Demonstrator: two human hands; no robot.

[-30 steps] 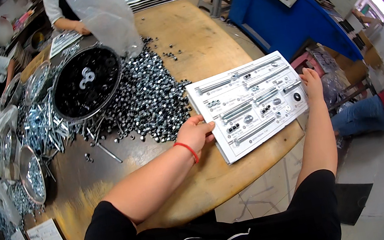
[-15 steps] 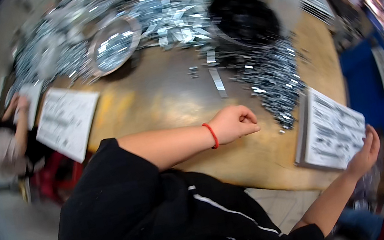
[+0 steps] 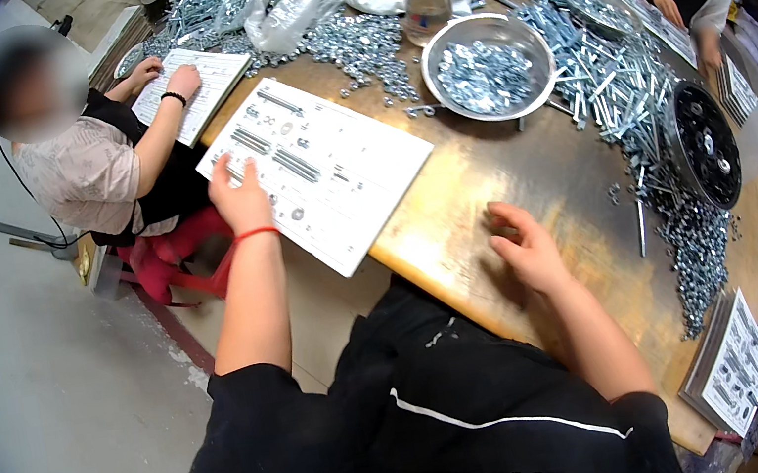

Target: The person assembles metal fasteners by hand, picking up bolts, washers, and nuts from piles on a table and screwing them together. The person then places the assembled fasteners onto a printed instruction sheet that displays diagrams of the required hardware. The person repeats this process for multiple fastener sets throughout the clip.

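A white card (image 3: pixel 347 192) bearing bolts and small metal parts, real or printed I cannot tell, lies at the table's left edge, partly overhanging. My left hand (image 3: pixel 240 197) is at its near left edge, fingers apart over the card; no held object shows. My right hand (image 3: pixel 526 247) hovers over or rests on bare wood to the right of the card. Its fingers are loosely bent and apart, with nothing between them. Beyond the card, a steel bowl (image 3: pixel 544 94) holds shiny small metal pieces.
Loose bolts (image 3: pixel 611 97) and a heap of small fasteners (image 3: pixel 698 253) cover the right side, near a black round tray (image 3: pixel 706 144). A stack of cards (image 3: pixel 734 367) sits at the right edge. A clear jar (image 3: pixel 427 3) stands behind. Co-workers sit left and far right.
My view has turned left. My left hand has moved from above the bare table to the left card. My right hand has left the right-hand stack and is now over the table.
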